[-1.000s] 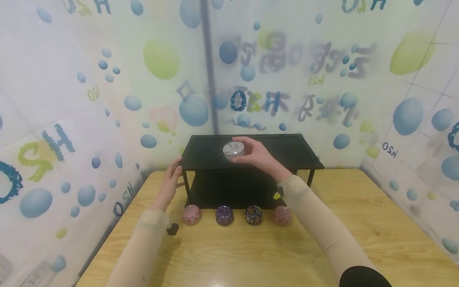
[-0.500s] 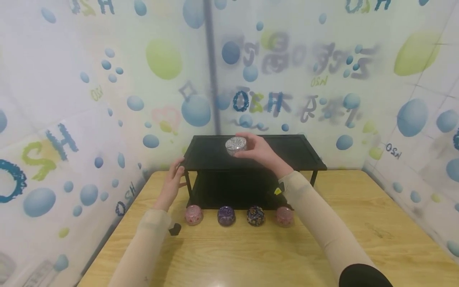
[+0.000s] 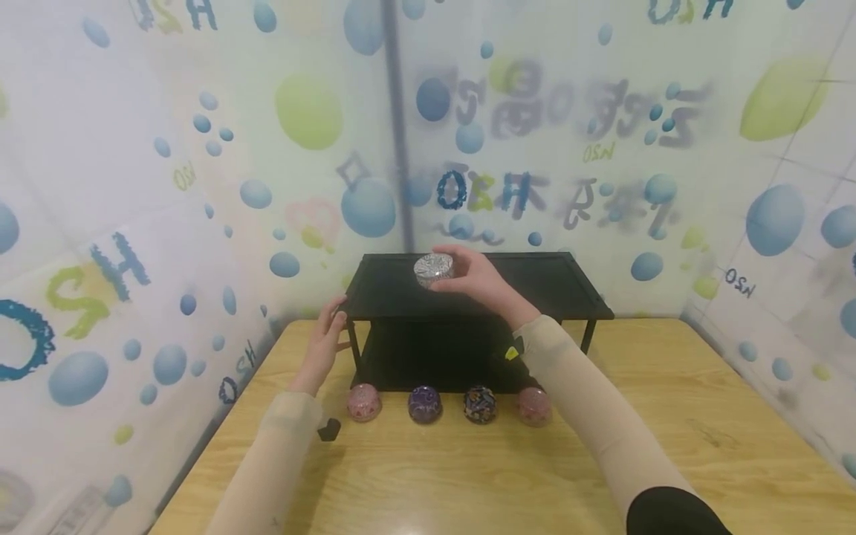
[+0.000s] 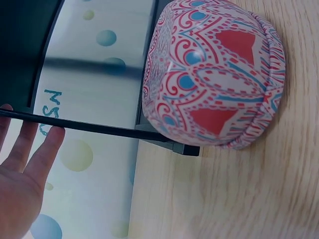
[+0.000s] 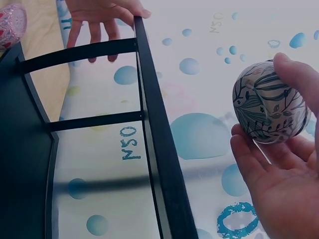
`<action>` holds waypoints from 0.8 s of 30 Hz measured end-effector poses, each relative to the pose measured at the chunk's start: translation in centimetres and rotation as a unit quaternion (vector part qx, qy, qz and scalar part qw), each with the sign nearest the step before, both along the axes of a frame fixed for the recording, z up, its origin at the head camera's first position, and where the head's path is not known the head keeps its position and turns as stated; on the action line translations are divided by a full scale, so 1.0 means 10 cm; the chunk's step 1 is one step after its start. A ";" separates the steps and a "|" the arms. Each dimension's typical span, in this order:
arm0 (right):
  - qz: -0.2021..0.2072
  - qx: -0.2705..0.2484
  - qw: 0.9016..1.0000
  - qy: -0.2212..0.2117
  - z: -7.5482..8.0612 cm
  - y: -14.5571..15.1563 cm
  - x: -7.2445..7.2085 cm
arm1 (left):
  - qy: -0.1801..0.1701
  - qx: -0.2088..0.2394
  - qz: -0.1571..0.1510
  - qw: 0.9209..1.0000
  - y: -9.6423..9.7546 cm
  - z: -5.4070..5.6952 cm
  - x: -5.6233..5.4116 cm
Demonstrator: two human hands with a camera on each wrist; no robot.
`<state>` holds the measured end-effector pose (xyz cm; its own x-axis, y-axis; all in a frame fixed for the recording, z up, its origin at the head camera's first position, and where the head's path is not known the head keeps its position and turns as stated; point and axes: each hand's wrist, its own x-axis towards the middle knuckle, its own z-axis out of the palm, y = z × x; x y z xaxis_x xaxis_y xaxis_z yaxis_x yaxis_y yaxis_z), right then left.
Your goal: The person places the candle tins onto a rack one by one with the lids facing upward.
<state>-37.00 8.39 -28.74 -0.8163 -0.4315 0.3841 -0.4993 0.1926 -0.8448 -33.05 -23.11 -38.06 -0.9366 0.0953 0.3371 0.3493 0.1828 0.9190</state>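
Note:
My right hand (image 3: 480, 282) holds a small round tin (image 3: 433, 270) with a grey-and-white leaf pattern between thumb and fingers. In the right wrist view the tin (image 5: 269, 102) is raised above the top board of a black two-tier shelf (image 3: 542, 286), with a gap between them. At the shelf's left front corner is my left hand (image 3: 324, 345). Its fingers (image 4: 47, 149) reach out fairly straight against the black post (image 4: 99, 127). A red, white and blue patterned tin (image 4: 214, 74) looms close in the left wrist view.
Before the shelf, in a row on the wooden table (image 3: 414, 475), stand a pink tin (image 3: 364, 403), a purple tin (image 3: 425, 405), a dark multicoloured tin (image 3: 480, 405) and another pink tin (image 3: 534, 406). A patterned wall covering (image 3: 307, 111) rises behind and on both sides.
My right hand and the leaf-patterned tin have shifted slightly over the shelf top, a little left since half a second ago. My left hand stays at the shelf corner. The head view drifts slightly.

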 end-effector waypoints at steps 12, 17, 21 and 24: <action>0.002 0.002 1.000 0.000 0.07 -0.05 -0.03 | -0.001 -0.001 0.001 1.000 -0.01 -0.03 -0.01; 0.013 -0.011 1.000 -0.008 0.05 -0.08 -0.04 | -0.001 -0.001 0.001 1.000 -0.01 -0.03 -0.01; 0.015 -0.019 1.000 -0.009 0.03 -0.09 -0.05 | 0.000 0.000 -0.002 1.000 0.00 -0.02 -0.01; 0.017 -0.022 1.000 -0.011 0.01 -0.09 -0.07 | -0.002 -0.001 -0.003 1.000 0.01 -0.01 0.00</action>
